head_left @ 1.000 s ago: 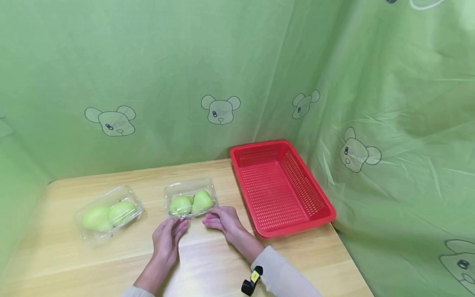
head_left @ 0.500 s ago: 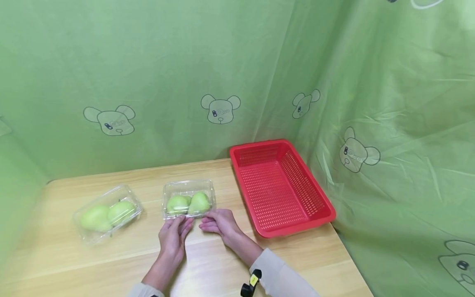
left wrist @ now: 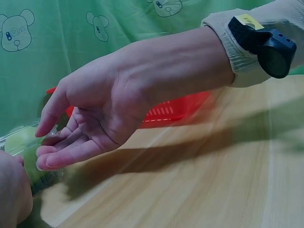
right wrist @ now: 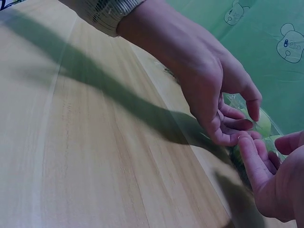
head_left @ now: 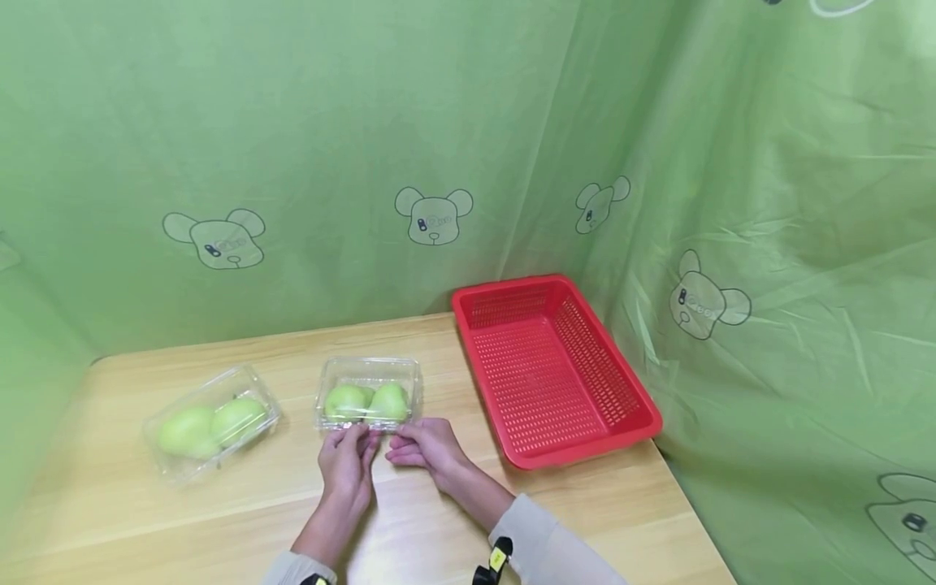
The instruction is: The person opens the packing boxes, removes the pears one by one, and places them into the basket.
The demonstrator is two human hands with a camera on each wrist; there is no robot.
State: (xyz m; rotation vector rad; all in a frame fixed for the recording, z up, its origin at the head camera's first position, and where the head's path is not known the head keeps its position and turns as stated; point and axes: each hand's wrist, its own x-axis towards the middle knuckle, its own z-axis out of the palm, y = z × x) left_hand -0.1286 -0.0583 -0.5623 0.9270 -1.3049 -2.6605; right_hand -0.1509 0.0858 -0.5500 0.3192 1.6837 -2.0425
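A clear plastic clamshell box (head_left: 369, 370) lies on the table, its lid over two green pears, one pear (head_left: 347, 402) at left and one pear (head_left: 389, 401) at right. My left hand (head_left: 344, 467) pinches the near rim left of centre, thumb on top and fingers below. Close beside it, my right hand (head_left: 436, 452) pinches the same rim near its right corner. From the left wrist view, the right hand (left wrist: 102, 104) has its thumb and fingers at the box edge. The right wrist view shows both sets of fingertips almost meeting; the lip itself is largely hidden.
Another clear box (head_left: 244, 382) with green pears (head_left: 188, 431) sits at the left, turned at an angle. A red plastic basket (head_left: 512, 457) with slotted walls stands at the right. Green curtains (head_left: 329, 106) hang behind and beside the wooden table (head_left: 183, 536).
Both hands have shifted closer together along the near rim. The middle box has slid slightly left and toward me, and now sits straighter. The other box and the basket stay put.
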